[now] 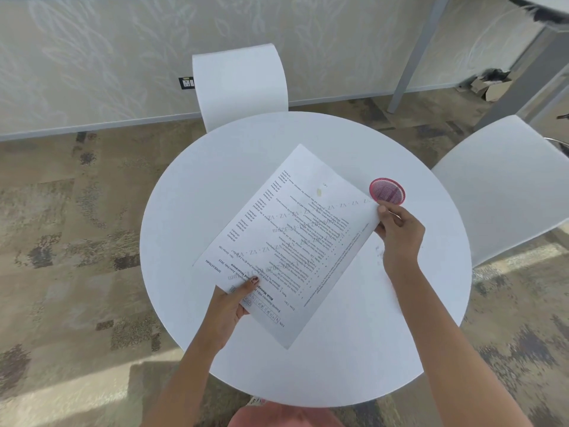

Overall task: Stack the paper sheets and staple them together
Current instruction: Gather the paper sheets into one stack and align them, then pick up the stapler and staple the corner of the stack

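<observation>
Printed paper sheets [295,229] are held tilted over the round white table [197,204], text facing away from me. My left hand [231,306] pinches the sheets' near-left edge, thumb on top. My right hand [400,232] grips the right corner, thumb on top. How many sheets there are I cannot tell. A pink mesh holder [387,191] stands on the table just beyond my right hand, with something pink inside; I cannot make out a stapler.
One white chair [240,84] stands at the table's far side, another white chair [505,183] at its right. A grey table leg [412,57] rises at the back right. Patterned carpet surrounds the table.
</observation>
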Demonstrator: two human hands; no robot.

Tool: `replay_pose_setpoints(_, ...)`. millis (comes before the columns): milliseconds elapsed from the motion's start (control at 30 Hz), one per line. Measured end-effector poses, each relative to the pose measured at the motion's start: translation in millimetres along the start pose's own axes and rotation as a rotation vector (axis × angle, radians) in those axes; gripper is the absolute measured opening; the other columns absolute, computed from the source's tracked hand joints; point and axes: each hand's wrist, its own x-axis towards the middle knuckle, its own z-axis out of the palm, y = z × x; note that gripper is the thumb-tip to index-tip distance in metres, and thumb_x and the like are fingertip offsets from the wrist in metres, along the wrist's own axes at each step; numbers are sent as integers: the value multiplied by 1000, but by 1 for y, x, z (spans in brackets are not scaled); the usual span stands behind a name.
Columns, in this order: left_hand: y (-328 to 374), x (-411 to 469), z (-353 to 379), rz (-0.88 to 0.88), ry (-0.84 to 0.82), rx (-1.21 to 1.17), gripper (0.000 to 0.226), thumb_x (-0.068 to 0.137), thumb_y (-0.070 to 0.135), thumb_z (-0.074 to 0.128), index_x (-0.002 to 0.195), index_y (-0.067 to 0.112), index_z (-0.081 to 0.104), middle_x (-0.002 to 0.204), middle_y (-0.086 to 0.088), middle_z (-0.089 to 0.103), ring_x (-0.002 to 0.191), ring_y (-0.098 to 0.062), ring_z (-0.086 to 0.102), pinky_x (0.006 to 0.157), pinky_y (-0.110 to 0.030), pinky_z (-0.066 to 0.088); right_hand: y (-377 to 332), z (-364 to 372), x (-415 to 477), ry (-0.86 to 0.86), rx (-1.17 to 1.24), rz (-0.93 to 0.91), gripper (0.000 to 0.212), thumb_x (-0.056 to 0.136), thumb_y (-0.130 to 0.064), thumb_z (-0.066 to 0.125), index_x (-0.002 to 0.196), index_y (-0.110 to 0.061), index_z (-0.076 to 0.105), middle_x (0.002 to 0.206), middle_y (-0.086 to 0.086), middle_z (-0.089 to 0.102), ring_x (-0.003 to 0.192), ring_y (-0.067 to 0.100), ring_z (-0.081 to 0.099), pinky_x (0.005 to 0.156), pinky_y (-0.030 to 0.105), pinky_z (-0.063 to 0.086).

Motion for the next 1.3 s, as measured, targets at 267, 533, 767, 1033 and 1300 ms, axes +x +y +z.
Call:
replay_pose_setpoints(267,0,1,4,-5,-3,7,34,89,-9,56,113,15,63,98,-2,78,86,-15,75,62,-30,61,1,-4,4,-28,3,-23,14,90,-6,61,100,-7,71,72,-3,71,76,14,62,71,24,55)
replay_pose_setpoints(533,1,1,5,6,-24,7,39,85,-5,60,119,15,61,104,-4,77,91,-18,75,65,-32,62,0,-7,12,-60,-131,-99,22,91,-4,57,102,-13,73,87,6,68,80,15,60,73,25,56)
replay_pose_setpoints(767,-6,3,6,-9,-22,30,38,90,-7,57,121,14,59,106,-4,77,93,-19,75,66,-32,61,11,-13,18,-19,-199,-58,19,92,-11,58,87,-24,70,89,5,65,85,19,60,70,26,55)
replay_pose_setpoints(1033,-13,9,4,-23,28,22,47,88,-6,60,133,8,55,109,-7,75,92,-18,74,64,-31,60,46,-55,9,269,-593,-93,14,92,-11,54,101,-7,64,95,9,70,88,24,64,75,2,36)
replay_pose_setpoints(1300,-18,13,7,-22,54,20,48,89,-6,60,135,5,53,103,-3,76,88,-16,75,62,-30,60,111,-107,-19,307,-1104,113,53,81,-26,73,122,-1,50,126,29,46,115,45,41,91,52,37)
